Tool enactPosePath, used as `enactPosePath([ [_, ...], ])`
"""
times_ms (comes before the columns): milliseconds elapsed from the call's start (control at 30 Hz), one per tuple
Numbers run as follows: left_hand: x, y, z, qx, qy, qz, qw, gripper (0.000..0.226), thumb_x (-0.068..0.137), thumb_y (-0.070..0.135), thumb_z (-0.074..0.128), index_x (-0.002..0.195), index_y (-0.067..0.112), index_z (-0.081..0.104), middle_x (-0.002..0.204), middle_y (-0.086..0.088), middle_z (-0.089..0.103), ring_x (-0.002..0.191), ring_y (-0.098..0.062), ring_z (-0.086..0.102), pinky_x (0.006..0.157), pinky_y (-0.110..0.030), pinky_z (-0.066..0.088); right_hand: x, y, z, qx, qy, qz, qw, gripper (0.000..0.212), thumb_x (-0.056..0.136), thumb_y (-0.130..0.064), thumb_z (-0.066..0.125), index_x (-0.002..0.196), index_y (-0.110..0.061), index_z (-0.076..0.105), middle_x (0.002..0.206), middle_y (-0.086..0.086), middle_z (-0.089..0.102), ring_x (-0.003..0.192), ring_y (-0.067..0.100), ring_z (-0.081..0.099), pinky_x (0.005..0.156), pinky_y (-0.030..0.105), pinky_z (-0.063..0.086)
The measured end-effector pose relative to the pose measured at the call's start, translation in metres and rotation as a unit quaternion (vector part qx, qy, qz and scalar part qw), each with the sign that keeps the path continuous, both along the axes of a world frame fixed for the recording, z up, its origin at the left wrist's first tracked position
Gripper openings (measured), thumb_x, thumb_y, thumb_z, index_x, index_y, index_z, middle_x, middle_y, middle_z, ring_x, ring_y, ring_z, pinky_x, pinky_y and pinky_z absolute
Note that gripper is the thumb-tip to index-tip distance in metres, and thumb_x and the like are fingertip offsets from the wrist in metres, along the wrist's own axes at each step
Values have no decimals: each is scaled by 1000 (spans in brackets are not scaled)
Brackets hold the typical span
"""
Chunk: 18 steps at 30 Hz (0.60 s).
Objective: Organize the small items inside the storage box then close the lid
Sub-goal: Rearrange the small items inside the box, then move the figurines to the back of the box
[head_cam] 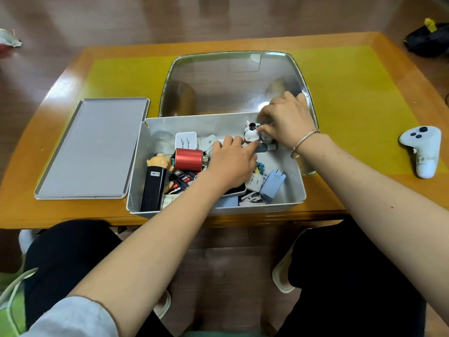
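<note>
Both hands inside storage box. Right hand pinches white figurine, seemingly; left hand loosely curled, grasp unclear. Lid left of box.

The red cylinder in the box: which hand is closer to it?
Left. The left hand lies just beside the red cylinder, to its right. The right hand is further off, at the box's far right corner by a small white figurine.

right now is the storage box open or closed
Open. The grey lid lies flat on the table left of the storage box, and both hands reach inside.
</note>
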<state>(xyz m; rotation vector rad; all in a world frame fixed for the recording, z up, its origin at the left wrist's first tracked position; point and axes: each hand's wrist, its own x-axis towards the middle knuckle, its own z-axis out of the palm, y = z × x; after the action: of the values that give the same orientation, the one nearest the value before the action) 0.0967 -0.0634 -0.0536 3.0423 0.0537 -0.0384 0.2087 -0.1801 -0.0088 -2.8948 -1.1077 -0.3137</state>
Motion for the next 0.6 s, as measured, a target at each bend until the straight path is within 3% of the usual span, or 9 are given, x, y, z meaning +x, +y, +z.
enactPosePath([
  [133,-2,4,4,-2,-22,17,1000,40,101,38,28,129,22,50,134,-6,48,120,-28,39,94,-44,29,-3,8,-3,-14,5,9,1000,27,81,-40,66,102,-25,68,107,1,63,106,27,44,83,38,26],
  [367,-15,26,16,-49,-57,32,997,40,99,38,35,132,21,49,138,-1,46,126,-24,36,99,-43,28,-2,14,-6,-29,-5,-2,1000,21,80,-36,68,96,-22,70,100,2,63,102,27,44,79,37,23],
  [600,-50,68,32,-101,-151,104,978,30,97,30,46,124,21,56,129,-1,54,121,-22,38,96,-38,29,-22,13,4,25,49,11,998,29,85,-38,62,108,-21,65,110,5,62,107,28,48,87,37,34],
])
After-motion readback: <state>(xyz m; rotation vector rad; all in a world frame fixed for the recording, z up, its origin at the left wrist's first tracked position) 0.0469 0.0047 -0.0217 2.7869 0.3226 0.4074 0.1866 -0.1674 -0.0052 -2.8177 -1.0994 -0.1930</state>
